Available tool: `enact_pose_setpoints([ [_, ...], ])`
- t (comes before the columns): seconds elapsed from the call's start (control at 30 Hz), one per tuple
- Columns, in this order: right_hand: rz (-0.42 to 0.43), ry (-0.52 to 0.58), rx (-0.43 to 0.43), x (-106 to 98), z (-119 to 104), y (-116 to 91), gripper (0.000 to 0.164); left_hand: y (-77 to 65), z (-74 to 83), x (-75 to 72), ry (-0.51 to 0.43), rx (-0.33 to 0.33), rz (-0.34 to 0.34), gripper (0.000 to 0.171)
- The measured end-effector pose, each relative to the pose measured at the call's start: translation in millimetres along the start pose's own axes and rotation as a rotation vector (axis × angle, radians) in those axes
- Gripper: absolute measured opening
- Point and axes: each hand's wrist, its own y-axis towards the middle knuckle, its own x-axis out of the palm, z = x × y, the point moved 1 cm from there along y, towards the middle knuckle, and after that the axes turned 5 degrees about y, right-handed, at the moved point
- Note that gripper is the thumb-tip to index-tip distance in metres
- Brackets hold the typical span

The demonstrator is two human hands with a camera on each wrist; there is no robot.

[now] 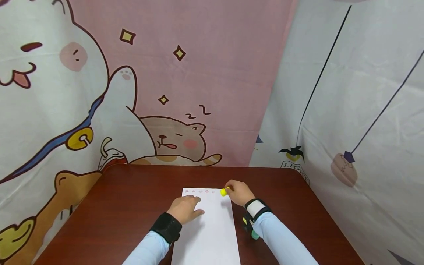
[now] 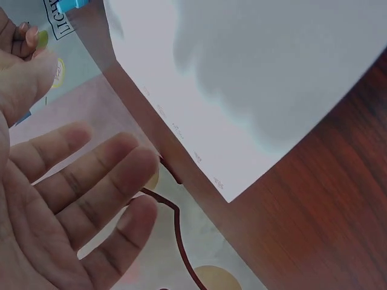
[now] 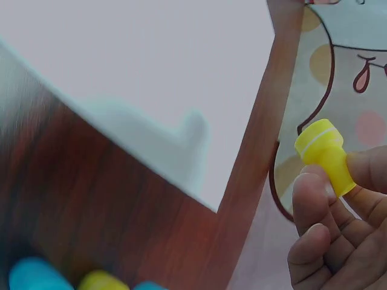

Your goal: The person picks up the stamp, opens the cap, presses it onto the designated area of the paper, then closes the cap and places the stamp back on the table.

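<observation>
My right hand (image 1: 240,192) pinches a small yellow stamp (image 3: 325,156) between thumb and fingers, over the far right corner of a white sheet of paper (image 1: 208,235). In the right wrist view the stamp has a wide round head and a narrower grip. A row of small pinkish printed marks (image 1: 200,191) runs along the paper's far edge. My left hand (image 1: 185,209) hovers over the left side of the sheet. Its fingers (image 2: 112,202) are spread and relaxed, with nothing in them, in the left wrist view.
Right of the paper, partly hidden by my right wrist, are several small pieces, among them a teal one (image 1: 254,235). Blurred blue (image 3: 39,275) and yellow (image 3: 103,281) ones show in the right wrist view. The brown table (image 1: 132,206) meets a cartoon-printed cloth (image 1: 232,92) behind.
</observation>
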Motion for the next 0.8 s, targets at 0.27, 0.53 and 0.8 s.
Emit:
enact_pose_setpoints([
  [0.27, -0.063, 0.144, -0.017, 10, -21, -10, 0.014, 4.1, 4.4, -4.8, 0.007, 0.04, 0.086, 0.049],
  [0.53, -0.106, 0.272, -0.048, 18, -37, -18, 0.013, 7.4, 6.1, -5.0, -0.018, 0.076, 0.161, 0.053],
  [0.8, -0.15, 0.345, -0.057, 24, -42, -21, 0.012, 8.5, 5.8, -5.2, -0.053, 0.086, 0.166, 0.053],
])
